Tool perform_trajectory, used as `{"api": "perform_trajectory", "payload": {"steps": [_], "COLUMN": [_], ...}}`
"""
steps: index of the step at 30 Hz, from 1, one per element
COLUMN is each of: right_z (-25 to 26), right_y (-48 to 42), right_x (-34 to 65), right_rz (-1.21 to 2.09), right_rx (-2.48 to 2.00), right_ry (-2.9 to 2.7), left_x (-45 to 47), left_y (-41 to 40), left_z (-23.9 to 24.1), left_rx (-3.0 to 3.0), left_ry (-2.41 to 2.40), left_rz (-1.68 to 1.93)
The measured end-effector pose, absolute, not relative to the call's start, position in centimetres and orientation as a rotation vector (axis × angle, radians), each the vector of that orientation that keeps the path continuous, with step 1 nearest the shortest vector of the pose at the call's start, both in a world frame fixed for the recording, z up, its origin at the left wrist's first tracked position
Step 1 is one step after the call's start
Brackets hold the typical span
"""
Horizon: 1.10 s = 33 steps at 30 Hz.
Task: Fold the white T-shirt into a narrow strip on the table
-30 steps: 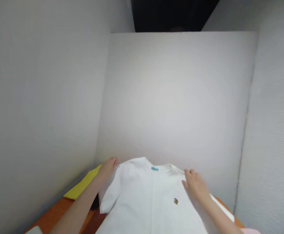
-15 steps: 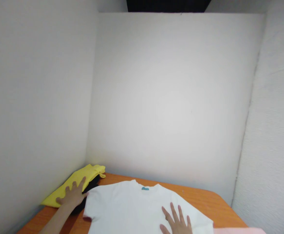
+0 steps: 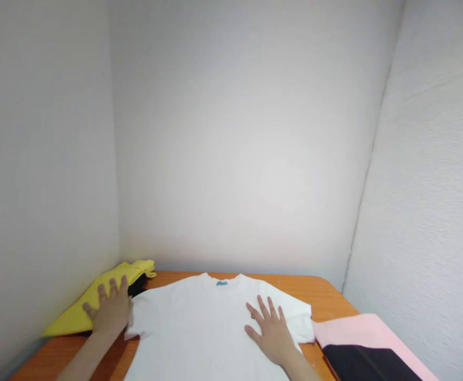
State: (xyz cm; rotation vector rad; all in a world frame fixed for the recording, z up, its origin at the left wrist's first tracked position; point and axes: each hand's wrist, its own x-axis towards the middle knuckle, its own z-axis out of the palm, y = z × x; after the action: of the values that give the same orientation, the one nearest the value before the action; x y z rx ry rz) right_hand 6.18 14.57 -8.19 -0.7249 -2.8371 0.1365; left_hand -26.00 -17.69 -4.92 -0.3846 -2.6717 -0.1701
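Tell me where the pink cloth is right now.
In the head view, the pink cloth is at the lower right on the table, just right of the shirt, between it and the right wall.

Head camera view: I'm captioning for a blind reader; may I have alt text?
White T-shirt spread on an orange-brown table, a person's right hand over it and left hand beside one sleeve, near yellow cloth. Pink cloth and dark cloth lie at right.

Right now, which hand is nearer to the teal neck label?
Right. The right hand is spread on the white T-shirt, below and right of the teal neck label; the left hand is farther, by a sleeve, below and left of it.
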Motion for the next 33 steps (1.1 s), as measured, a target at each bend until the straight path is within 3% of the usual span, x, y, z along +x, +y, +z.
{"api": "perform_trajectory", "payload": {"steps": [6,12,18,26,33], "right_z": [-6.0,-6.7,-7.8,-5.8,-5.2], "right_y": [13.3,10.0,10.9,9.2,-0.9], "right_x": [6.8,9.5,12.9,12.8,13.3], "right_rz": [0.119,0.215,0.145,0.110,0.491], "right_rx": [-0.637,-0.595,-0.676,-0.682,-0.314], "right_ry": [-2.893,-2.915,-2.887,-2.897,-2.967], "left_x": [-13.9,-12.2,-14.2,-11.3,-1.4], "left_y": [-11.9,-12.4,-13.6,-13.2,-13.1], "left_z": [-6.2,-8.0,-8.7,-6.7,-6.4], "left_rx": [-1.400,-1.280,-1.338,-1.272,-1.696], "left_ry": [-2.515,-2.767,-2.718,-2.700,-2.623], "left_rz": [-0.212,-0.156,-0.194,-0.100,-0.278]}}
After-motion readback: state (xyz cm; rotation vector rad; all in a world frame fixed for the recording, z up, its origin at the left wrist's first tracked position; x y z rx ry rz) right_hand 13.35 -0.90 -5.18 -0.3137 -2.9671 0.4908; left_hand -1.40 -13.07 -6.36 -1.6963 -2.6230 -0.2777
